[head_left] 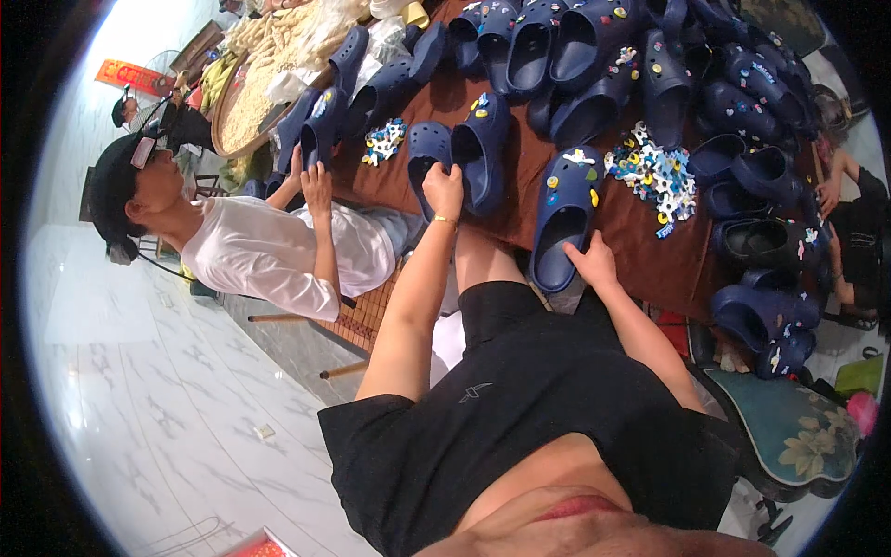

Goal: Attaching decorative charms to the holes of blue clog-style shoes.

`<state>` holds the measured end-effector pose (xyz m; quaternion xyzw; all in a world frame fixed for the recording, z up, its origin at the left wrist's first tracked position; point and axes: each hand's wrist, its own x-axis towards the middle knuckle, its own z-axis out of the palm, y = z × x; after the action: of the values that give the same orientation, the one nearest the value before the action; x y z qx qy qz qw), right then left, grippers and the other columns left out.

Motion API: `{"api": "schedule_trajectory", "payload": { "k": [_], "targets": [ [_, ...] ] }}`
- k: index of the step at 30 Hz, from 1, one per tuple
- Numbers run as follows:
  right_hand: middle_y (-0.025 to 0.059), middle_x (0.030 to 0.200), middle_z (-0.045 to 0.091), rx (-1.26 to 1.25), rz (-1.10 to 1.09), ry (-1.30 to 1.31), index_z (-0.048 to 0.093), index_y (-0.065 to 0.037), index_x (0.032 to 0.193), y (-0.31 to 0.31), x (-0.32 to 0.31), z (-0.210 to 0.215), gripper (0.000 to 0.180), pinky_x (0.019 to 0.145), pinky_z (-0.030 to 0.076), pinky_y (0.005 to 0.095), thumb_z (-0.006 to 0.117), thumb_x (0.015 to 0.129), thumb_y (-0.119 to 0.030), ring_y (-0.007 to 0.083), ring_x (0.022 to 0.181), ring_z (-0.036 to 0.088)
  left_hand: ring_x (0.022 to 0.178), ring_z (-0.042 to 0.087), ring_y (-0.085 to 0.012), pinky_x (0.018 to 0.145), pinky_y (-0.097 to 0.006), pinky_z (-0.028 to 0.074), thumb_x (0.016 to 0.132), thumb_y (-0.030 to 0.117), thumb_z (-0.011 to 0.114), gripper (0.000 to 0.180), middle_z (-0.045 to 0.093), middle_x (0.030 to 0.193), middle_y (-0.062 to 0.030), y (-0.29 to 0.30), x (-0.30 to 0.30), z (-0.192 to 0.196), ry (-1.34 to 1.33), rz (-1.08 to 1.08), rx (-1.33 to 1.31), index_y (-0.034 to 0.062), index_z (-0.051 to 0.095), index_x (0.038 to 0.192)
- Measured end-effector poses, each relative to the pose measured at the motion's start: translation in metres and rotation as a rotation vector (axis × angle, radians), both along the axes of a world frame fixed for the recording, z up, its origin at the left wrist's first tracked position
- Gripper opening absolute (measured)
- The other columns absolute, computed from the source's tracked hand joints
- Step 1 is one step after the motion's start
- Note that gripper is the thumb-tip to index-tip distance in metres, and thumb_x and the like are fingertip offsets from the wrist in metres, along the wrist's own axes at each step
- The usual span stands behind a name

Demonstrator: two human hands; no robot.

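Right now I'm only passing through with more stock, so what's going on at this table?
A person stands at a brown table piled with navy clogs. Their left hand grips the heel of one clog; the right hand rests at the heel of a decorated clog. A heap of colourful charms lies nearby. A co-worker handles another clog.
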<state>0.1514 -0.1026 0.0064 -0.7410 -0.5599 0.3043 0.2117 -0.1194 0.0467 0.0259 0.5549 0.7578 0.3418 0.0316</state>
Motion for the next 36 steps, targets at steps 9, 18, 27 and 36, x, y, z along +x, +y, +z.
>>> {"api": "schedule_trajectory", "payload": {
  "k": [9,18,27,36],
  "targets": [
    [0.0315,0.081,0.056,0.249,0.031,0.156,0.047,0.01,0.1,0.009,0.003,-0.011,0.042,0.072,0.044,0.049,0.052,0.074,-0.021,0.0455,0.079,0.055,0.069,0.053,-0.0397,0.061,-0.043,0.04,0.078,0.025,0.06,0.032,0.054,0.07,-0.0227,0.006,-0.016,0.026,-0.071,-0.008,0.23,-0.005,0.052,0.073],
    [0.0288,0.085,0.058,0.565,-0.126,-0.169,0.053,0.006,0.088,0.211,0.038,0.15,0.037,0.076,0.043,0.0498,0.05,0.075,-0.029,0.0444,0.081,0.056,0.063,0.049,-0.0344,0.057,-0.039,0.04,0.076,0.016,0.062,0.021,0.049,0.068,-0.0165,-0.095,0.028,0.05,-0.076,-0.312,0.323,-0.0006,0.049,0.072],
    [0.0105,0.087,0.064,0.693,0.091,-0.101,0.06,-0.006,0.095,0.233,0.059,0.17,0.033,0.074,0.046,0.0332,0.054,0.078,-0.033,0.0237,0.083,0.061,0.074,0.053,-0.0307,0.064,-0.039,0.044,0.076,0.014,0.057,0.015,0.053,0.077,-0.0138,-0.107,0.046,0.003,0.137,-0.652,0.168,0.0025,0.053,0.086],
    [0.0152,0.085,0.062,0.069,0.202,0.029,0.063,-0.005,0.086,0.083,0.083,-0.004,0.021,0.073,0.046,0.036,0.057,0.074,-0.021,0.0303,0.081,0.059,0.073,0.052,-0.0317,0.064,-0.039,0.042,0.076,0.013,0.059,0.016,0.054,0.076,-0.0138,-0.075,0.031,0.005,0.147,-0.683,0.168,0.0008,0.055,0.086]
  ]
}}
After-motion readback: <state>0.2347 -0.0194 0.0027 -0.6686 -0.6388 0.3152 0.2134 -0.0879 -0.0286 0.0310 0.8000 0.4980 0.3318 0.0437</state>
